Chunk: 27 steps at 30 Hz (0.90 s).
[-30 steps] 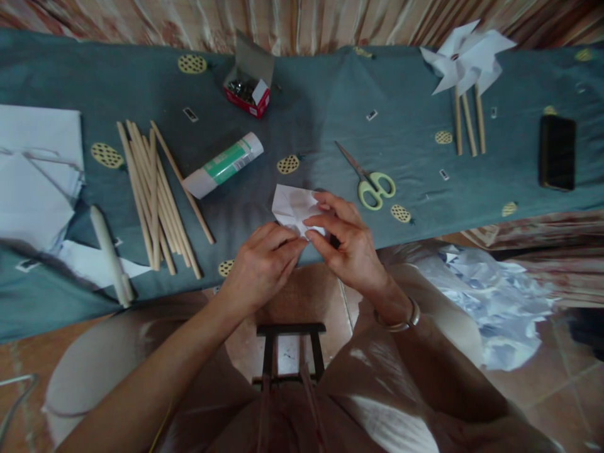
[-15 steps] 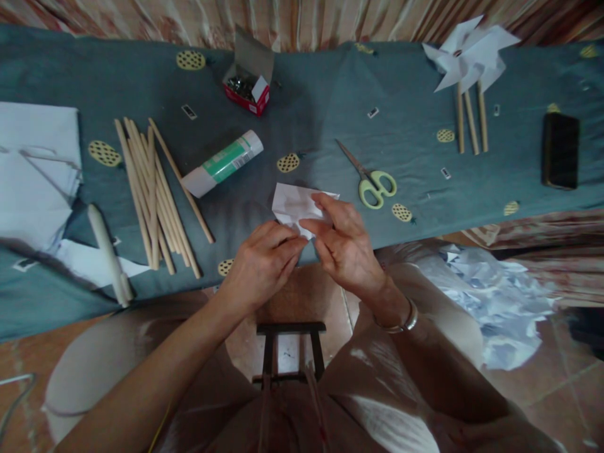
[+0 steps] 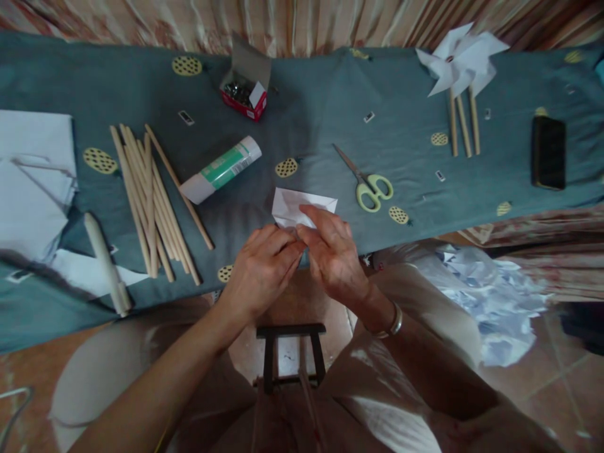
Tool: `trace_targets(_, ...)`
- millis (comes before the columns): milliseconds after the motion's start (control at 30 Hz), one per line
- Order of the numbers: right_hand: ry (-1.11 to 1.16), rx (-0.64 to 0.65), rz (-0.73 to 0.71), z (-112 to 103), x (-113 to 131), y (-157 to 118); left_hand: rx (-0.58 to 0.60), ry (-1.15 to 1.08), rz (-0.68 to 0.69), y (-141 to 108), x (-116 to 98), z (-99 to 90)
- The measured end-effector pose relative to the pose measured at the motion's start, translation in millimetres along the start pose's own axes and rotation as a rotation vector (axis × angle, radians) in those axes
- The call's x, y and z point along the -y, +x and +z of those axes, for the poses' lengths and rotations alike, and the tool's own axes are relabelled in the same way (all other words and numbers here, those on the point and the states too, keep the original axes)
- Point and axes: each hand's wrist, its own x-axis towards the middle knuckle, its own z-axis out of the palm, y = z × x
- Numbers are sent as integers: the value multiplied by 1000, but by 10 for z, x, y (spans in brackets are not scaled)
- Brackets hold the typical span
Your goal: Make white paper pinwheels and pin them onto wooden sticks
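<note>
In the head view, the step in hand looks like working a crease or corner in a small sheet of white paper (image 3: pixel 287 205), which lies left of the scissors (image 3: pixel 363 178) and nearer the person. The next move seems to call for a steady hold on the near edge while the other fingertips press or turn the paper, lightly enough not to crumple it.

The left hand (image 3: pixel 264 267) is narrow, thumb and fingers pinched together on what appears to be the paper's near edge. The right hand (image 3: pixel 334 257) (a bracelet (image 3: pixel 392 322) circles its wrist) is bent over the sheet, index finger reaching across it and thumb close to the left fingertips; whether it grips anything, I cannot tell. Both forearms slant inward, so the hands nearly meet. Wooden sticks (image 3: pixel 150 201) lie well left of the scissors, paper pinwheels (image 3: pixel 455 63) beyond them to the right.
</note>
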Motion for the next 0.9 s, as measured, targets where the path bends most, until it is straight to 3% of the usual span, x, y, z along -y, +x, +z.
trace_targets(200, 116, 13, 86, -116, -151, -2, 14, 5, 4, -16, 47, -32)
trace_targets(400, 70, -29, 163, -226, -317, 56, -2, 52, -26, -2, 151, -127)
trace_targets(667, 75, -5, 115, -258, -240, 22, -24, 70, -105, 9, 272, -206)
trace_targets(900, 52, -7, 76, -255, -201, -8, -37, 91, -17, 17, 109, -148)
